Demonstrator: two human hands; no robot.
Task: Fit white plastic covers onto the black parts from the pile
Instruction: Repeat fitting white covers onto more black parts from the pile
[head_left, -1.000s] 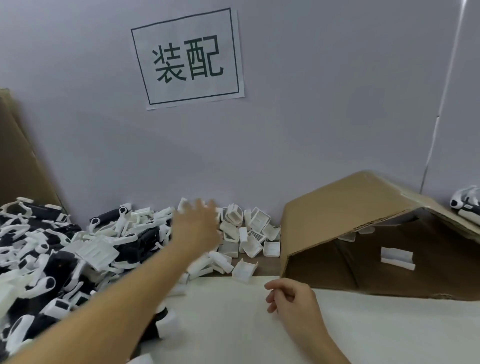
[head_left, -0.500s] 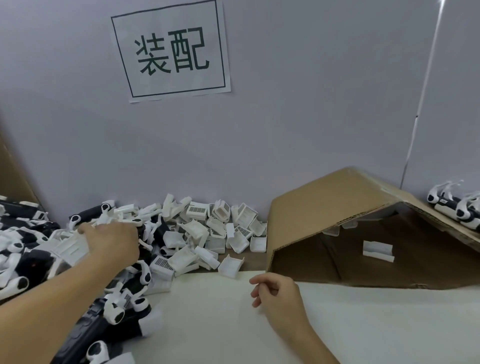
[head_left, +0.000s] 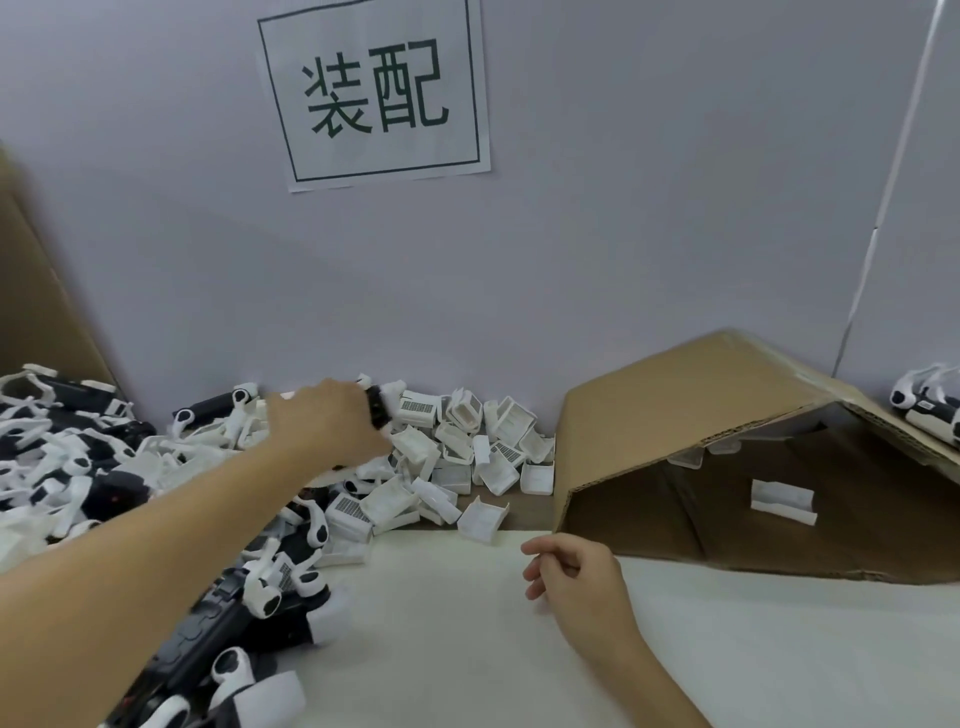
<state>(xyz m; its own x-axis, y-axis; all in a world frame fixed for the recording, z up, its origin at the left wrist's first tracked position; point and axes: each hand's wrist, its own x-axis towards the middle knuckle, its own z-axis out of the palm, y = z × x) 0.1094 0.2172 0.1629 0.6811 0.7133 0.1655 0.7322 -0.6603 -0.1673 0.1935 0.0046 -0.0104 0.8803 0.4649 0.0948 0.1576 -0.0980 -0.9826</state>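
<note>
Left hand (head_left: 324, 426) out over the pile (head_left: 104, 467) at the far left of the surface (head_left: 467, 649), fingers curled round one black part (head_left: 378, 410) — its dark end pokes out past my knuckles, towards the wall. My right hand (head_left: 576, 582) rests on the pale surface near the middle, fingers loosely bent, holding nothing.

Counting what I can: two hands, one cardboard box (head_left: 727, 441) lying on its side at the far right, one paper sign (head_left: 379, 93) on the wall with two printed characters. Inside the box I see one white cover (head_left: 782, 500) plainly, with a couple more pale pieces further back that I cannot make out. The white covers (head_left: 467, 452) heaped along the far edge between pile and box are too many and too tangled for me to count — a couple of dozen at a guess. The black parts in the pile are likewise past counting.

The covers are small open-sided white trays with thin walls; several carry a dark barcode-like label. The black parts are long and dark with white looped clips and rounded white ends. A few more lie at the far right corner beyond the box.
</note>
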